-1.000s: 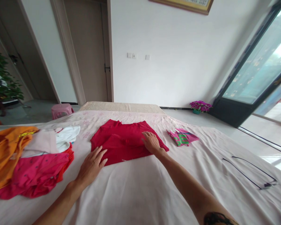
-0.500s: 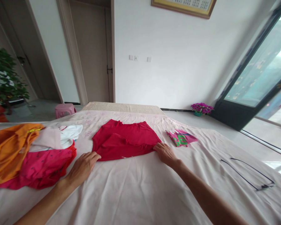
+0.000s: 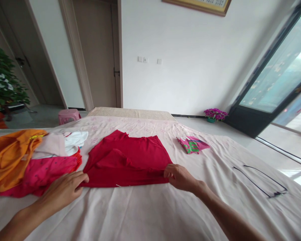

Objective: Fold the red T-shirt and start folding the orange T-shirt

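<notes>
A red garment (image 3: 135,157) lies spread on the pale bedsheet (image 3: 140,214), a small white tag or thread showing at its near edge. Whether it is a top or bottoms I cannot tell. My left hand (image 3: 67,187) is closed on its near left corner, thumb and fingers pinched together. At the near right corner, my right hand (image 3: 179,177) grips the cloth with curled fingers. The near edge is stretched fairly straight between them. A folded pink printed garment (image 3: 194,145) rests beyond my right hand.
Left of me is a heap of clothes, with an orange garment (image 3: 17,150) and a dotted pink one (image 3: 50,170). Eyeglasses (image 3: 263,182) lie on the sheet at right. Beyond the bed are a pink stool (image 3: 69,116) and purple flowers (image 3: 215,114).
Both hands have drawn the red garment's near edge toward me. My left hand has also moved left, and the cloth now lies wider and flatter.
</notes>
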A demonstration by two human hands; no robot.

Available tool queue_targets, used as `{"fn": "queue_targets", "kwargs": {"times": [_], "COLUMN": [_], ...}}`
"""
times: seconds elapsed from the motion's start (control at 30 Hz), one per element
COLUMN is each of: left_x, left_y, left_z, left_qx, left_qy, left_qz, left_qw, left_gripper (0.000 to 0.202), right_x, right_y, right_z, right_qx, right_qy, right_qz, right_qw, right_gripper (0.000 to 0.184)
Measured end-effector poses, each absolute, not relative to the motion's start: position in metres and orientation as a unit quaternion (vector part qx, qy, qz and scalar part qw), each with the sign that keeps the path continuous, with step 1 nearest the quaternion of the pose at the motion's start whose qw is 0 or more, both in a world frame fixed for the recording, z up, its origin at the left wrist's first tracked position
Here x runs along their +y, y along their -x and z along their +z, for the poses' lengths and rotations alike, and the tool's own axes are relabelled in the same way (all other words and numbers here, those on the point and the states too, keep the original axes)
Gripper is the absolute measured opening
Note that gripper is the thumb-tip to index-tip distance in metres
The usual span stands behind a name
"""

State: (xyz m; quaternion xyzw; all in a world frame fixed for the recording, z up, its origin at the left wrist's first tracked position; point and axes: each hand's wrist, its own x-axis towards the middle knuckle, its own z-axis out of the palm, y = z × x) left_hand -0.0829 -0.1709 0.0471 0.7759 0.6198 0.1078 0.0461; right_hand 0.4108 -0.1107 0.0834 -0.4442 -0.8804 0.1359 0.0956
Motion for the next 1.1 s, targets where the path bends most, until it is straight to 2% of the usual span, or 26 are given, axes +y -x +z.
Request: {"fn": "queue_targets", "kwargs": {"times": [0.07,0.13,0.27,0.37,0.47,0.57,0.67,0.77,0.9,1.0,1.1], "left_x": [-0.166,-0.153,-0.116,-0.091,-0.077,-0.071,-0.070,-0.071,-0.076,-0.081,-0.084], "left_y": [0.076,0.065,0.041,0.024,0.016,0.019,0.027,0.031,0.023,0.013,0.005], "left_z": [0.051,0.055,0.056,0.049,0.037,0.022,0.012,0.009,0.016,0.023,0.024], "left_qx": [0.622,0.631,0.671,0.708,0.730,0.735,0.749,0.761,0.721,0.676,0.606], "left_qy": [-0.770,-0.757,-0.718,-0.689,-0.673,-0.659,-0.629,-0.614,-0.658,-0.685,-0.740], "left_qz": [0.125,0.148,0.182,0.153,0.102,0.140,0.199,0.202,0.202,0.225,0.254], "left_qw": [0.067,0.076,0.042,-0.026,-0.071,-0.073,-0.063,-0.048,-0.084,-0.152,-0.141], "left_gripper": [0.019,0.026,0.033,0.039,0.031,0.021,0.025,0.028,0.024,0.030,0.031], "right_x": [-0.101,-0.089,-0.076,-0.076,-0.078,-0.078,-0.073,-0.066,-0.060,-0.065,-0.075], "right_y": [-0.408,-0.405,-0.399,-0.395,-0.394,-0.393,-0.393,-0.393,-0.390,-0.379,-0.359], "right_z": [0.087,0.088,0.081,0.077,0.078,0.078,0.074,0.068,0.069,0.075,0.076], "right_qx": [-0.852,-0.835,-0.843,-0.852,-0.861,-0.849,-0.826,-0.816,-0.814,-0.833,-0.874], "right_qy": [0.494,0.527,0.528,0.518,0.503,0.521,0.553,0.569,0.578,0.544,0.466], "right_qz": [0.124,0.100,0.078,0.069,0.067,0.081,0.094,0.089,0.028,-0.014,0.007], "right_qw": [0.121,0.121,0.066,0.044,0.040,0.047,0.062,0.060,0.054,0.100,0.137], "right_gripper": [0.021,0.018,0.021,0.018,0.014,0.016,0.020,0.020,0.018,0.017,0.025]}}
